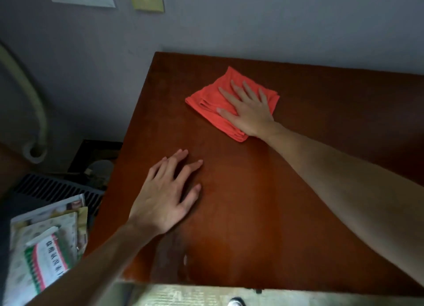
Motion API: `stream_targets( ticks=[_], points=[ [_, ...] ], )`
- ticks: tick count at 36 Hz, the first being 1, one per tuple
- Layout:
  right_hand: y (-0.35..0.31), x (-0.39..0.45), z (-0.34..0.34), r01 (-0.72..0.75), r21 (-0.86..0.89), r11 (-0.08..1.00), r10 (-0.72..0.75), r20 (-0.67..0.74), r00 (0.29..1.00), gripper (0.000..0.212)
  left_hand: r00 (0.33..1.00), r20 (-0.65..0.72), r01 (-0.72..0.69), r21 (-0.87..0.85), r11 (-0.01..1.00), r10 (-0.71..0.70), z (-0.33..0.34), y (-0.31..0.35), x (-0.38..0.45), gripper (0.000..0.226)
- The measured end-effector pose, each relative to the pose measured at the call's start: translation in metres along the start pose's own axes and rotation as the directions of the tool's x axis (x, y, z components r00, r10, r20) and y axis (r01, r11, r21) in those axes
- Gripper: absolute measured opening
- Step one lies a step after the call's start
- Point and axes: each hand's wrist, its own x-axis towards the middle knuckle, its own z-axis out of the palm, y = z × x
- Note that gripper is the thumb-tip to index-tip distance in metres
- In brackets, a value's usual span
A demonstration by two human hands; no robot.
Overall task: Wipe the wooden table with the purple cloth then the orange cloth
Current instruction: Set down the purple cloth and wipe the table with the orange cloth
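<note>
Head view, items counted: one wooden table [252, 202]; one orange cloth [213, 99], folded, lying toward its far side. Right hand [249, 113] pressed flat on the cloth, fingers straight. Left hand [167, 195] spread flat on bare wood, grasping nothing. Printed packets [46, 241] heaped beside the table's left edge.

We note the wooden table [229, 202]: reddish-brown wood, smooth, with a faint sheen at lower centre. The orange cloth [214, 107], upper centre, is soft folded fabric, matt. At lower left, printed paper packets [46, 248] look slightly glossy. The wall [252, 18] is matt.
</note>
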Motion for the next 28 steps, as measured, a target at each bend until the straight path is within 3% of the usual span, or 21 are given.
stream_targets(
  ticks=[4,9,16,20,28],
  points=[
    [-0.04,-0.063,0.007,-0.03,-0.02,0.999,0.03,0.003,1.0,0.073,0.998,-0.05,0.039,-0.119,0.992,-0.045,-0.003,0.0,0.0,0.053],
    [-0.093,-0.155,0.017,0.055,-0.012,0.998,-0.055,-0.041,0.998,0.078,0.933,-0.31,0.107,-0.246,0.963,-0.183,-0.016,-0.003,-0.014,0.036],
    [-0.139,-0.255,0.024,0.37,-0.008,0.929,-0.37,-0.031,0.929,0.074,0.943,-0.225,0.209,-0.18,0.961,-0.247,-0.029,-0.056,-0.042,0.05],
    [-0.129,-0.243,0.019,0.47,0.006,0.882,-0.47,0.03,0.882,0.075,0.962,-0.14,0.219,-0.1,0.97,-0.232,-0.029,-0.08,-0.049,0.058],
    [-0.09,-0.127,0.003,0.744,0.041,0.666,-0.739,0.164,0.653,0.07,0.981,-0.126,0.14,-0.08,0.987,-0.149,-0.022,-0.083,-0.051,0.056]
  ],
)
